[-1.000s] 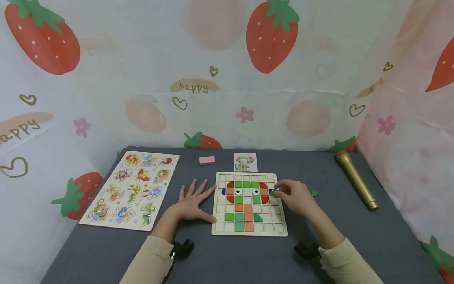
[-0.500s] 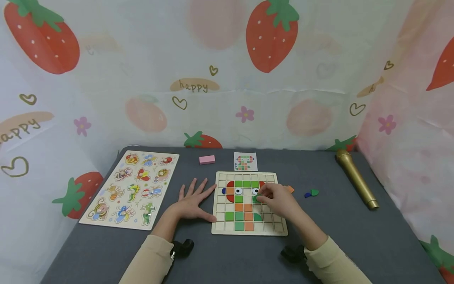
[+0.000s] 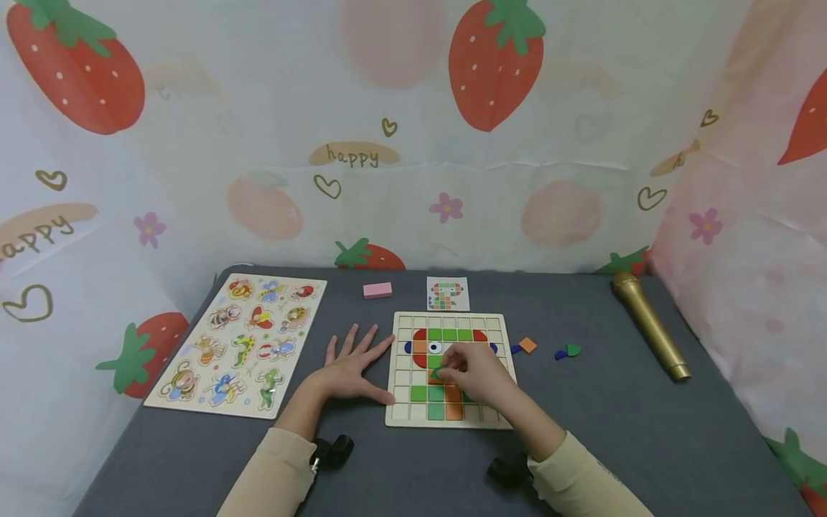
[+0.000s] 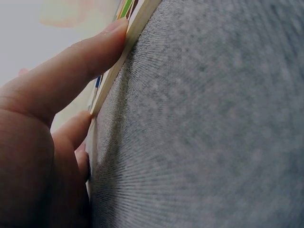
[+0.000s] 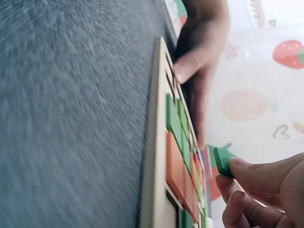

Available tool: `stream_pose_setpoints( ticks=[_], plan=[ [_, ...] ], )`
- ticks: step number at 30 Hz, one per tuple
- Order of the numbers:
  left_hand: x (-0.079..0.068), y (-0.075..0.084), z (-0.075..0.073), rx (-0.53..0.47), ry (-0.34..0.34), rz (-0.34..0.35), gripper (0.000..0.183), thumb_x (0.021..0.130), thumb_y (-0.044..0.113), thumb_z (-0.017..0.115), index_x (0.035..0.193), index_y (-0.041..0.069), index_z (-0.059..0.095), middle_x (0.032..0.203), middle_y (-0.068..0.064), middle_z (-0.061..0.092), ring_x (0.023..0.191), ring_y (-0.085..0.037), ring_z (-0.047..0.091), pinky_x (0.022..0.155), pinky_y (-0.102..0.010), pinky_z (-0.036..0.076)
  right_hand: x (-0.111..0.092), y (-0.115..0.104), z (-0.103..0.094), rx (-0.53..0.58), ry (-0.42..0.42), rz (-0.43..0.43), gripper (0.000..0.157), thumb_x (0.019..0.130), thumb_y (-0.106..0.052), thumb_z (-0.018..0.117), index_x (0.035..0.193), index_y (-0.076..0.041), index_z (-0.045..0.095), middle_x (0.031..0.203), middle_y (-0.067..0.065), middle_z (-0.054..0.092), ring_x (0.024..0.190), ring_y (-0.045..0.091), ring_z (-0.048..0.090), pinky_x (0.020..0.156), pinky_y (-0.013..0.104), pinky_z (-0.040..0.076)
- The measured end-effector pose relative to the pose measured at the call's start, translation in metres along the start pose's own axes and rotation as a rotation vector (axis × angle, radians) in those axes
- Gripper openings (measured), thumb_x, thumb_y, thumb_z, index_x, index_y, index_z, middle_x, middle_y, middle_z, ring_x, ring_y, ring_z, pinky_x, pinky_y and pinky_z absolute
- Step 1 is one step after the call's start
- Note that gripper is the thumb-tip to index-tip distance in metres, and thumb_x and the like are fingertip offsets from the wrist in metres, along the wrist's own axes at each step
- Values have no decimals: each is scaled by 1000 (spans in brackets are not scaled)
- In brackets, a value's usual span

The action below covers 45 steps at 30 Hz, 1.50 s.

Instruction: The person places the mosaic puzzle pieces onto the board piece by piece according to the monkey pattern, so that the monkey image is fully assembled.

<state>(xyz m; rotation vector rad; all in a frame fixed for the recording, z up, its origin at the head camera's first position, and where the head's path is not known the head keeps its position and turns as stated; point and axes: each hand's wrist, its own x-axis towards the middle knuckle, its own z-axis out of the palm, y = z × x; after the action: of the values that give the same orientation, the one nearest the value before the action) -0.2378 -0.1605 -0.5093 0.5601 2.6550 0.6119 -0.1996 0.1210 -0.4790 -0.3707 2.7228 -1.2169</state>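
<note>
A wooden grid board [image 3: 400, 413] lies on the dark cloth, part-filled with coloured tiles that form a figure. My left hand [image 3: 349, 375] lies flat with fingers spread; thumb and index finger touch the board's left edge, as the left wrist view also shows. My right hand [image 3: 481, 375] is over the middle of the board, thumb and fingers pinching a small green tile [image 5: 223, 162]. In the right wrist view that tile is raised above the board. The right hand hides one eye tile and part of the figure. Behind the board lies a small pattern card [image 3: 447, 294].
Right of the board lie an orange tile [image 3: 528, 345], a blue piece [image 3: 515, 350], a green rounded piece [image 3: 573, 350] and another blue piece [image 3: 559, 355]. A gold microphone [image 3: 649, 327] lies far right. A pink block [image 3: 377, 291] and an insect picture board [image 3: 239, 348] are left.
My right hand has moved left from the board's right edge to its middle, carrying the green tile. Loose pieces on the right are uncovered. The left hand stays still.
</note>
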Motion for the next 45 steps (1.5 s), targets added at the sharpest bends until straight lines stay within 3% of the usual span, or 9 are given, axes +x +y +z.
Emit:
stream_pose_setpoints(
  ticks=[10, 20, 28, 37, 45],
  plan=[
    [-1, 1, -1, -3, 0, 1, 113, 71, 72, 76, 162, 38, 18, 172, -2, -1, 155, -37, -18, 116, -68, -14, 6, -8, 22, -21, -73, -41, 10, 91, -21, 77, 87, -19, 69, 79, -7, 64, 72, 11, 59, 68, 30, 50],
    [0, 3, -1, -13, 0, 2, 113, 70, 72, 76, 162, 38, 20, 172, -2, 0, 155, -37, -17, 116, -68, -14, 12, -12, 28, -119, -24, -49, 7, 92, -24, 76, 88, -21, 71, 81, -9, 66, 74, 9, 59, 71, 31, 50],
    [0, 2, 0, -11, 0, 9, 113, 70, 73, 76, 162, 37, 20, 172, -3, 1, 155, -38, -17, 116, -68, -13, 17, -12, 30, -179, -32, -31, 6, 92, -25, 76, 92, -19, 79, 85, -9, 70, 78, 10, 59, 73, 32, 51],
    [0, 2, 0, -13, 2, 8, 113, 71, 72, 77, 162, 37, 20, 172, -3, 0, 155, -38, -17, 116, -69, -13, 17, -9, 26, -156, -44, -22, 7, 92, -24, 76, 96, -19, 77, 80, -9, 65, 73, 11, 57, 67, 30, 49],
    [1, 1, 1, -10, 1, 0, 116, 69, 73, 77, 162, 37, 18, 172, -3, 0, 155, -37, -18, 116, -68, -14, 10, 0, 3, -126, 25, 15, 10, 93, -22, 75, 102, -17, 77, 86, -6, 67, 73, 13, 58, 60, 30, 48]
  ],
)
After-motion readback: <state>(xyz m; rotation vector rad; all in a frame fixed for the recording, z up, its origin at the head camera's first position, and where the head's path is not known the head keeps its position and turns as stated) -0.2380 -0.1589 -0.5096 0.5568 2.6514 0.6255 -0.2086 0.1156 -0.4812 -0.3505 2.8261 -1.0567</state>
